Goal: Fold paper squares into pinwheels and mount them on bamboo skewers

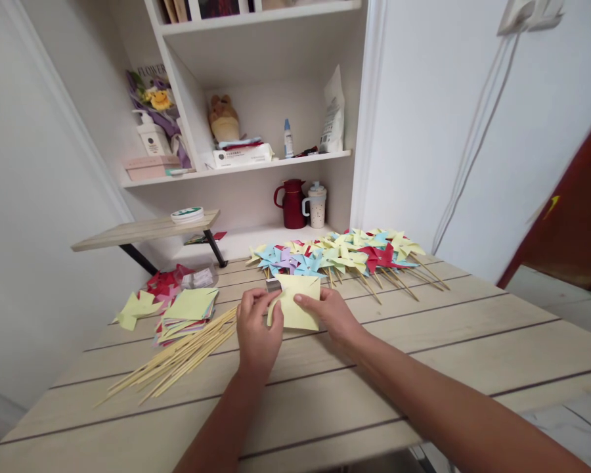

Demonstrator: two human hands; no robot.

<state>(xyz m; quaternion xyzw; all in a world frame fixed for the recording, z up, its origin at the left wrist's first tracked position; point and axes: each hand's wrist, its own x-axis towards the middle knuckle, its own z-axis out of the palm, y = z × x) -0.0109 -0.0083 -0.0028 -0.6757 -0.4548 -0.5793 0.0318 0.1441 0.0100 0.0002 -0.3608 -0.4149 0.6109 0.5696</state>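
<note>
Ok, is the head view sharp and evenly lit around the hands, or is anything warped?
Head view: soft even light, no glare; the yellow paper and both hands are sharp; wide-angle distortion bends the table edges and walls; only faint shadows under the sticks.

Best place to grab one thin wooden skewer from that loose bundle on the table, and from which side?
Probably the near ends of the thin wooden skewers, at lower left, where they fan apart. Come from the left hand side; the far ends crowd together beside the stack of coloured paper squares.
</note>
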